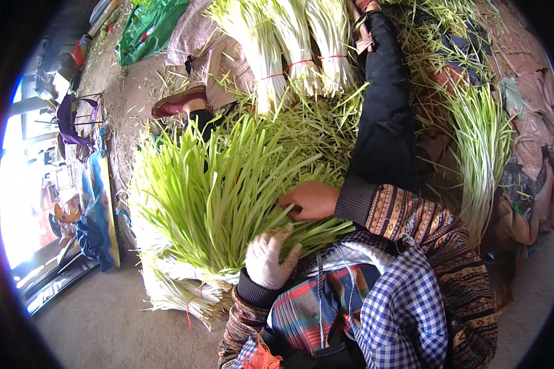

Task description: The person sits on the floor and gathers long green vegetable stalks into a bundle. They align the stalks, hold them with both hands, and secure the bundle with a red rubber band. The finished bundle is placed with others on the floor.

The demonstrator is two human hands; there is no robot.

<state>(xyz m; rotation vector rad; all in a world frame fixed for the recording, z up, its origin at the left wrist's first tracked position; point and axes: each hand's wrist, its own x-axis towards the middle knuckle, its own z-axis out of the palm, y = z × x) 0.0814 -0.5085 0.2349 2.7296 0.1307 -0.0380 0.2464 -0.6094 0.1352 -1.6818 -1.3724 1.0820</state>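
Note:
In the middle lies a large heap of pale green, flat-leaved chives (203,193), with white stems towards its lower left. My left hand (268,260), in a white glove, curls at the heap's near edge. A bunch of leaves (321,235) passes between its thumb and fingers and spreads over my lap. Just above it, my bare right hand (310,200) has its fingers bent and pinched around leaf ends. Its fingertips are partly hidden.
Bundles tied with red bands (300,64) lie beyond the heap, over loose trimmings (323,133). My outstretched leg (385,101) is beside them. A loose bunch (482,143) rests at right. More banded stems (189,290) sit at lower left. A green sack (150,30) is at far left.

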